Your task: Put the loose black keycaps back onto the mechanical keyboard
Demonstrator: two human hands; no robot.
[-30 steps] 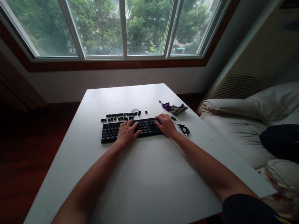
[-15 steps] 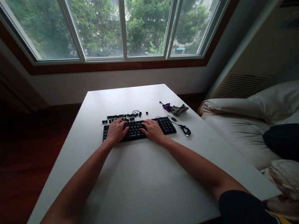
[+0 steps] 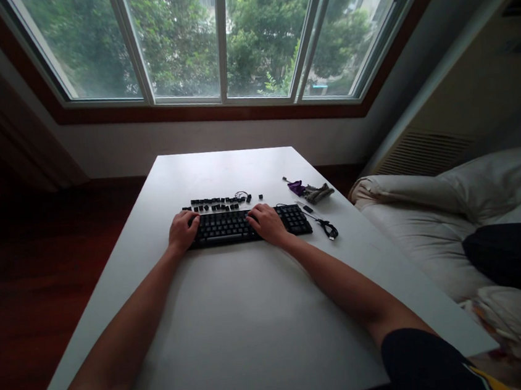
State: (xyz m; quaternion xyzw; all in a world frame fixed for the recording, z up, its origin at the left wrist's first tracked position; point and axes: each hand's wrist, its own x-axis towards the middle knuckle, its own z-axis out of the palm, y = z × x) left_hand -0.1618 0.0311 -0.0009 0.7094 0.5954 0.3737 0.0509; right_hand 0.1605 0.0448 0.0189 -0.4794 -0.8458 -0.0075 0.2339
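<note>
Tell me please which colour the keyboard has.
The keyboard is black, as seen in the head view.

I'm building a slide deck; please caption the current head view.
Left hand and right hand at a black keyboard, small black pieces beyond it, a bundled cable to its right.

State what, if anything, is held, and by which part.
The left hand is at the left end of the black keyboard, the right hand over it, right of the middle; whether either holds it cannot be told.
</note>
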